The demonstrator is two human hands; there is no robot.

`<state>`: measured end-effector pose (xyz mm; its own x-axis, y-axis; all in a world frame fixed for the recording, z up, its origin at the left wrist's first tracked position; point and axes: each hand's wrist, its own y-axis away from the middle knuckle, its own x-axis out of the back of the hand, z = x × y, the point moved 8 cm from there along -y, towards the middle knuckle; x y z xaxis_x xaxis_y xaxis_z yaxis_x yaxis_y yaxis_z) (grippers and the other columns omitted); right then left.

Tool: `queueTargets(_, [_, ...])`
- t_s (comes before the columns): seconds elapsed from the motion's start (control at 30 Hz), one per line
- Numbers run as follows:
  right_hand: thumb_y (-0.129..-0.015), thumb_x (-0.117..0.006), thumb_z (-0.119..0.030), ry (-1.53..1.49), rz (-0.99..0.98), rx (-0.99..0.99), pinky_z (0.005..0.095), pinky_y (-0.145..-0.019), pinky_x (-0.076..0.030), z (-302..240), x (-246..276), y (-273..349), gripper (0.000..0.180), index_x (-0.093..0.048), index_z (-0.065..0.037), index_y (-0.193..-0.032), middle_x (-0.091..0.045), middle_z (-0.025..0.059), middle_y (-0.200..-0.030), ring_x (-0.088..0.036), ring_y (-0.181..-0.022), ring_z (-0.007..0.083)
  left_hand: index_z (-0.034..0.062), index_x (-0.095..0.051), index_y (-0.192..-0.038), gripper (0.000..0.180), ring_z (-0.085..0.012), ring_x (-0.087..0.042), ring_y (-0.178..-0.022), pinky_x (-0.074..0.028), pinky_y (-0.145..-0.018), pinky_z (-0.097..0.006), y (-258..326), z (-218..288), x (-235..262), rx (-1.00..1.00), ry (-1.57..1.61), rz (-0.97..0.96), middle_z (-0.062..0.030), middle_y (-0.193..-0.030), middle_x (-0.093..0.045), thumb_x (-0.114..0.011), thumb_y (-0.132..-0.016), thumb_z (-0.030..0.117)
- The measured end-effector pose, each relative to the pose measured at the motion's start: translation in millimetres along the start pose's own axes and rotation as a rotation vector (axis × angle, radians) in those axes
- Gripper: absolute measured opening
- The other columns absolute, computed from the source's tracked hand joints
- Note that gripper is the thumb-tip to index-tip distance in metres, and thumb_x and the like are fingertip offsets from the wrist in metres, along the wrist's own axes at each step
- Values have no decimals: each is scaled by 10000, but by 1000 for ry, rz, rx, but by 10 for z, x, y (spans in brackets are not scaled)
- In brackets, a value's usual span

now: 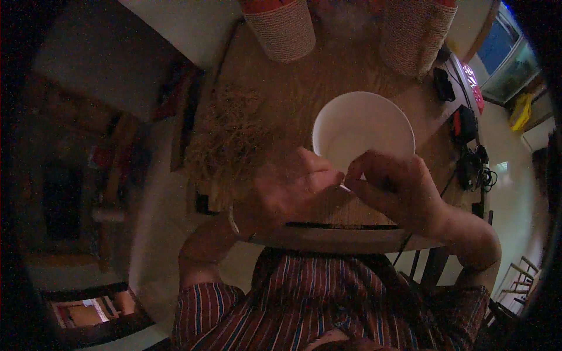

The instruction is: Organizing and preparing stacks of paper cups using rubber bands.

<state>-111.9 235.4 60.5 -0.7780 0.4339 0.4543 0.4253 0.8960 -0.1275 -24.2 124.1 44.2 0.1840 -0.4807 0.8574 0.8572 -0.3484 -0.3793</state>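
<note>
My left hand (295, 182) and my right hand (393, 186) meet at the table's near side, in front of a white round tub (325, 124). Thumb and fingers of both hands are pinched together, tip to tip. A small, thin, pale piece (345, 187) shows between the fingertips; its kind is too small to make out. My left hand is slightly blurred. Beside it on the left lies a loose heap of thin, tangled brown strands (225, 137), possibly dry stalks. The tub's inside is white, and its near rim is partly hidden by my hands.
Two rope-wrapped containers (284, 32) (414, 38) stand at the far side of the wooden table (345, 70). Along the right edge are a black object (444, 85), a red-and-black box (464, 124) and coiled black cables (485, 174). A yellow bag (520, 112) is farther right.
</note>
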Motion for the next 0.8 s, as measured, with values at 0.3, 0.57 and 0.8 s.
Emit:
queueTargets(0.3, [-885, -648, -25, -148, 9, -49, 200, -674, -440, 246, 68, -341, 23, -625, -23, -892, -605, -42, -819, -513, -794, 6, 47, -652, -1043, 238, -283, -660, -881, -548, -743, -362, -167, -255, 371, 36, 102, 243, -117, -969, -656, -707, -816, 3])
queueTargets(0.57, [-891, -648, -37, -260, -15, -212, 208, -690, -452, 580, -12, -459, 27, -625, -26, -882, -602, -35, -809, -515, -791, 13, 40, -645, -1052, 203, -226, -646, -866, -523, -777, -313, -28, -587, 240, 266, 113, 355, -107, -949, -647, -664, -859, -17])
queueTargets(0.8, [-862, -651, -49, -119, -21, -114, 221, -616, -437, 619, -76, -504, 42, -622, -20, -873, -587, -21, -733, -488, -717, 15, 25, -598, -1129, 195, -127, -595, -962, -490, -862, -290, 358, -853, -200, 745, 525, 344, -55, -1040, -626, -606, -935, 51])
